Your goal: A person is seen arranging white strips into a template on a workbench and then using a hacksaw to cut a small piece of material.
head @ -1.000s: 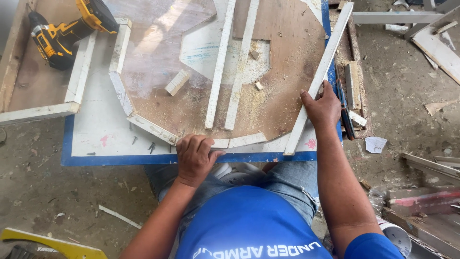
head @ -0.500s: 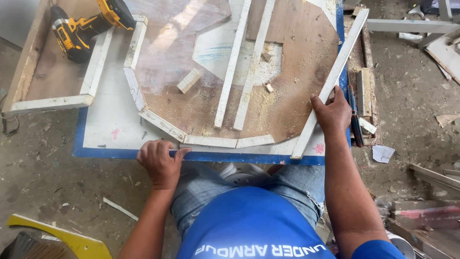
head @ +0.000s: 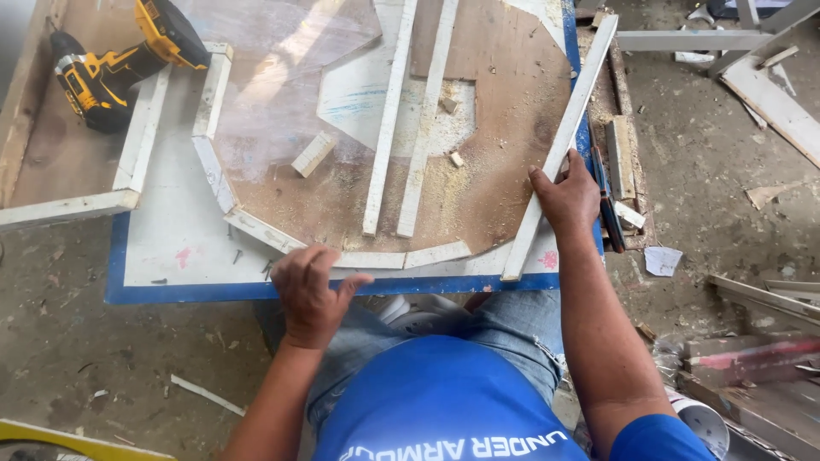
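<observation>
Moved: left hand (head: pixel 312 294) now at blue board edge (head: pixel 213 290), curled, gripping nothing.
Right hand (head: pixel 565 198): clasps white strip (head: pixel 559 154).
Nearby: 2 loose slats (head: pixel 406 119), drill (head: pixel 120 64).

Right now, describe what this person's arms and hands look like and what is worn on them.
Both hands are bare, with no gloves, rings or watch visible. The left hand and forearm are uncovered. The right hand is bare too; a short blue sleeve shows at the upper arm.

A yellow and black cordless drill (head: pixel 120 64) lies at the upper left of the frame inside a white-edged wooden frame (head: pixel 137 141). Two loose white strips (head: pixel 408 119) run down the centre, with a small wood block (head: pixel 313 154) left of them (sawdust all around)
</observation>
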